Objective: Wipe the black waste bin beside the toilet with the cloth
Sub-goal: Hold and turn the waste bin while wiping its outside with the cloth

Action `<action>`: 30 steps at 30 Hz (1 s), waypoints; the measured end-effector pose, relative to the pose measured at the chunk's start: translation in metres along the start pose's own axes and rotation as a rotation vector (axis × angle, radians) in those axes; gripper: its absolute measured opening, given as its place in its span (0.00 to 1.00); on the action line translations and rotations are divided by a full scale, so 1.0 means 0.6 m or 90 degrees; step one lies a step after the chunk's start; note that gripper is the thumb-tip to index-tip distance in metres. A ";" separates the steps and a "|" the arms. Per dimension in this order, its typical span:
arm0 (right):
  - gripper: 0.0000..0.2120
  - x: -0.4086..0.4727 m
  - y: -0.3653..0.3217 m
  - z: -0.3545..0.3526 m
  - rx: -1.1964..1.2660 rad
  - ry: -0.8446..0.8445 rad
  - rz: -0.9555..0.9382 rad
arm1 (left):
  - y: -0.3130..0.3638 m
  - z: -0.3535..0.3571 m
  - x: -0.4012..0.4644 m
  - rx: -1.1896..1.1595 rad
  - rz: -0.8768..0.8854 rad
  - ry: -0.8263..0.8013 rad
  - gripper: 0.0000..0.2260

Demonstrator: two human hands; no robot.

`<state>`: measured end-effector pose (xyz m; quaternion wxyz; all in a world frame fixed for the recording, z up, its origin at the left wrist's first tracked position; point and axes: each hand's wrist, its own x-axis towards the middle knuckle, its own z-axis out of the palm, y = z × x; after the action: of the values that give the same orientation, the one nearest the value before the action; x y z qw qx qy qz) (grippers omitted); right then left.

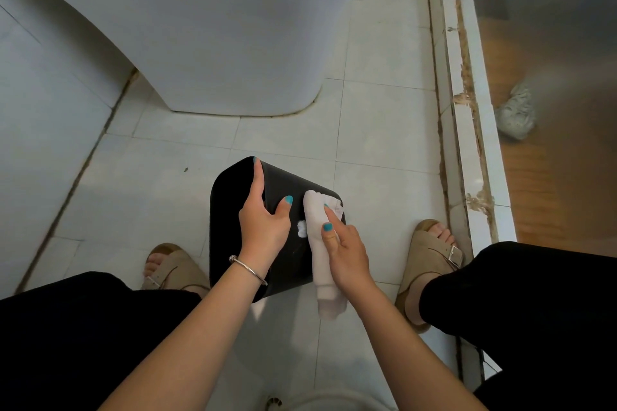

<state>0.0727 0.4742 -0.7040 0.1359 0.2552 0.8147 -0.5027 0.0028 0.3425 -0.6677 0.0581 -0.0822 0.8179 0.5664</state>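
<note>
One bin [230, 210], one cloth [320, 243], two hands

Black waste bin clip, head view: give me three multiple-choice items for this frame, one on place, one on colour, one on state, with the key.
1. Where does the black waste bin stand?
A. On the toilet lid
B. On the tiled floor, between the person's feet
C. Behind the glass door

2. What colour is the cloth?
A. White
B. Blue
C. Yellow

3. What is the left hand doing?
A. Hanging idle
B. Holding the cloth
C. Gripping the bin's edge

Key: 1 B, the bin sits on the floor in front of the toilet, a sandalled foot on each side. 2 A, the cloth under the right hand is white against the black bin. 3 C, its fingers reach over the bin's far edge and the thumb presses the side, steadying it.
</note>
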 end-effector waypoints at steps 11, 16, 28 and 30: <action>0.20 -0.013 -0.019 -0.011 0.066 -0.036 -0.013 | 0.000 0.005 -0.004 0.015 0.013 0.002 0.36; 0.21 -0.020 -0.029 -0.014 0.127 -0.061 0.005 | 0.002 -0.001 -0.008 0.029 -0.007 -0.003 0.36; 0.10 -0.044 -0.042 -0.014 0.307 -0.161 0.101 | -0.003 -0.015 -0.008 -0.007 -0.012 0.002 0.35; 0.10 -0.042 -0.031 -0.019 0.350 -0.184 0.128 | -0.004 -0.016 -0.007 -0.012 -0.013 -0.002 0.35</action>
<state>0.0836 0.4703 -0.6728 0.2252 0.2876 0.5917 -0.7187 0.0072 0.3330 -0.6656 0.0644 -0.0900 0.8115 0.5738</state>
